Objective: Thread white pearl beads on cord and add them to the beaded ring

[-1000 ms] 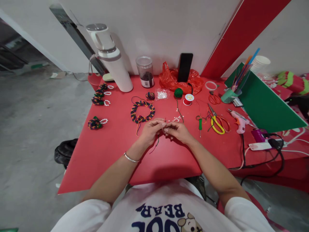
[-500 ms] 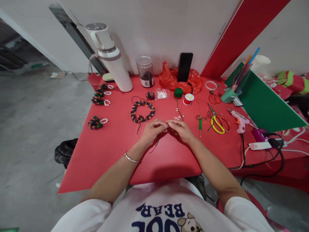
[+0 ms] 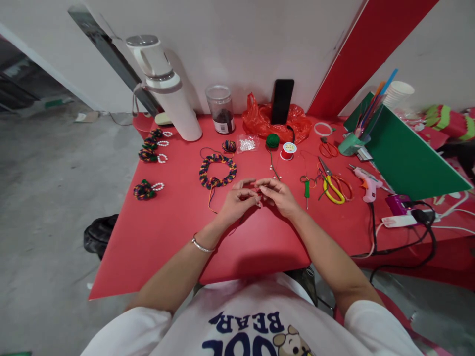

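Note:
My left hand [image 3: 237, 203] is closed in a pinch on a short string of white beads [image 3: 260, 203], which shows at its fingertips. Thin dark thread trails below that hand. Facing it, my right hand [image 3: 279, 197] has its fingers curled and nearly touching the left; thumb and forefinger come together at the same bead string, though the exact grip is partly hidden. Loose white beads [image 3: 271, 168] lie just beyond the fingers, partly covered by the right hand. To the left rests a multicoloured crocheted ring [image 3: 218, 171] with an orange yarn tail.
Behind are a yarn ball [image 3: 229, 146], a bead bag [image 3: 248, 143], green yarn [image 3: 272, 141] and a red thread spool [image 3: 288, 151]. At right lie a green-handled crochet hook [image 3: 307, 189], yellow-handled scissors [image 3: 333, 190] and a glue gun [image 3: 366, 183]. Crocheted pieces [image 3: 145, 190] with bead loops sit left.
My fingertips, pressed together before, have parted slightly. The bead string has shifted a little to the right and shows beside my left fingertips. The view has moved slightly.

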Available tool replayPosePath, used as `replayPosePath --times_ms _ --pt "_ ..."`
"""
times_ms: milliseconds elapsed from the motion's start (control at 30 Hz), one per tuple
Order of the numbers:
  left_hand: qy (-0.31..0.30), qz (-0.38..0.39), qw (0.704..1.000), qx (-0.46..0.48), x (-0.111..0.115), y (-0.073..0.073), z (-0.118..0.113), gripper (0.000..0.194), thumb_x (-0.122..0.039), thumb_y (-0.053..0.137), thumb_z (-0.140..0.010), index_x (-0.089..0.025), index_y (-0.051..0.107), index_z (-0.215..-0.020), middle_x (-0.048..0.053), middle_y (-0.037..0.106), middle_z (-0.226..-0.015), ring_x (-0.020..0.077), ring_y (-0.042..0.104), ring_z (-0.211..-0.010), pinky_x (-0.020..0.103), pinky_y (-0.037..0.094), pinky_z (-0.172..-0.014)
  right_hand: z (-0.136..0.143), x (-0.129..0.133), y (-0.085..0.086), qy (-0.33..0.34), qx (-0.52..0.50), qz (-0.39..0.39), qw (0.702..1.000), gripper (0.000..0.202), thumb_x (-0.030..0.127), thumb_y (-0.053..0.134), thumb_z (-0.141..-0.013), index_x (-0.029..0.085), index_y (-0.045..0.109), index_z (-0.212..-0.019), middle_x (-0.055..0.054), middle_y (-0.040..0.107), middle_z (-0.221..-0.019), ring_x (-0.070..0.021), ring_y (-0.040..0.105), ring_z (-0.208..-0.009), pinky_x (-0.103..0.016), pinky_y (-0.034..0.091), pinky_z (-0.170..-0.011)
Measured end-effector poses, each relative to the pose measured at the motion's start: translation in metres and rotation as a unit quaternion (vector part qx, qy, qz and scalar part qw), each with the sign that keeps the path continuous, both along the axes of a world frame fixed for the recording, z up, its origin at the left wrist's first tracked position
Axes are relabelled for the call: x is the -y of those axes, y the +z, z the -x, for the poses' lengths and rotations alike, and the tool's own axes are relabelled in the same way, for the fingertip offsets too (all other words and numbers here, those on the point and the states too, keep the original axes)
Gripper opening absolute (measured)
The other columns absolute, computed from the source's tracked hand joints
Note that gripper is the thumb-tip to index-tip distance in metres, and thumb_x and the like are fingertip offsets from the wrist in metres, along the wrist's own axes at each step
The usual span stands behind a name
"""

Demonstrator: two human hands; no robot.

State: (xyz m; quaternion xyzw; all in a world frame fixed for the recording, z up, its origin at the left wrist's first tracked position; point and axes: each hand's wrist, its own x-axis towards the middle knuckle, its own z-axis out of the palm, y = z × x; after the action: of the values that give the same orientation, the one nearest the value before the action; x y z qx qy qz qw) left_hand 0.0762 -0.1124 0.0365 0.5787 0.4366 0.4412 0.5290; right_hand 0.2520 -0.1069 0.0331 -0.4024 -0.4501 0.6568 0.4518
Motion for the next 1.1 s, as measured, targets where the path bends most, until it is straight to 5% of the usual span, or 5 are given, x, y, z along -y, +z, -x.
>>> replayPosePath --times_ms 100,200,467,700,1100 --pt "0.015 -0.069 0.995 -0.076 -0.001 0.004 0.003 0.012 -0.033 0.083 -0.077 -0.025 0.082 -0.069 0.009 0.064 -0.096 0.0243 0.059 -0.100 0.040 0.050 -0.094 -0.003 0.000 0.001 0.056 0.022 -0.013 0.998 0.041 0.038 0.072 -0.083 0.022 0.069 -0.121 0.001 0.067 -0.075 -0.0102 0.056 -0.057 -0.022 0.042 -0.050" --pt "0.005 -0.063 0.996 -0.064 -0.001 0.005 0.006 0.016 -0.036 0.078 -0.080 -0.023 0.082 -0.072 0.004 0.059 -0.078 0.0175 0.056 -0.077 0.033 0.050 -0.077 -0.008 0.000 -0.001 0.072 0.064 -0.036 0.995 0.040 0.038 0.071 -0.084 0.021 0.070 -0.120 0.000 0.069 -0.079 -0.0113 0.058 -0.059 -0.023 0.043 -0.049" --pt "-0.052 0.182 0.975 0.117 -0.002 0.009 0.005 0.032 -0.044 0.083 -0.070 -0.016 0.066 -0.072 0.005 0.070 -0.069 0.0100 0.055 -0.051 0.021 0.029 -0.043 -0.016 -0.003 0.007 0.018 0.202 -0.168 0.965 0.028 0.048 0.073 -0.088 0.020 0.074 -0.085 -0.004 0.070 -0.082 -0.0156 0.063 -0.076 -0.029 0.051 -0.070" --pt "-0.097 0.230 0.960 0.126 0.003 0.001 0.000 0.037 -0.048 0.082 -0.071 -0.017 0.062 -0.074 -0.002 0.063 -0.054 0.0073 0.047 -0.035 0.020 0.032 -0.035 -0.011 -0.001 0.004 0.036 0.165 -0.102 0.980 0.032 0.053 0.065 -0.091 0.021 0.062 -0.089 0.002 0.062 -0.071 -0.0109 0.055 -0.054 -0.026 0.048 -0.053" --pt "-0.089 0.238 0.959 0.124 0.003 -0.005 -0.001 0.032 -0.045 0.080 -0.072 -0.016 0.066 -0.071 -0.003 0.059 -0.051 0.0066 0.041 -0.033 0.021 0.029 -0.034 -0.012 -0.003 -0.003 0.002 0.237 -0.182 0.954 0.023 0.043 0.060 -0.095 0.022 0.063 -0.087 0.001 0.067 -0.074 -0.0134 0.062 -0.066 -0.027 0.050 -0.066"
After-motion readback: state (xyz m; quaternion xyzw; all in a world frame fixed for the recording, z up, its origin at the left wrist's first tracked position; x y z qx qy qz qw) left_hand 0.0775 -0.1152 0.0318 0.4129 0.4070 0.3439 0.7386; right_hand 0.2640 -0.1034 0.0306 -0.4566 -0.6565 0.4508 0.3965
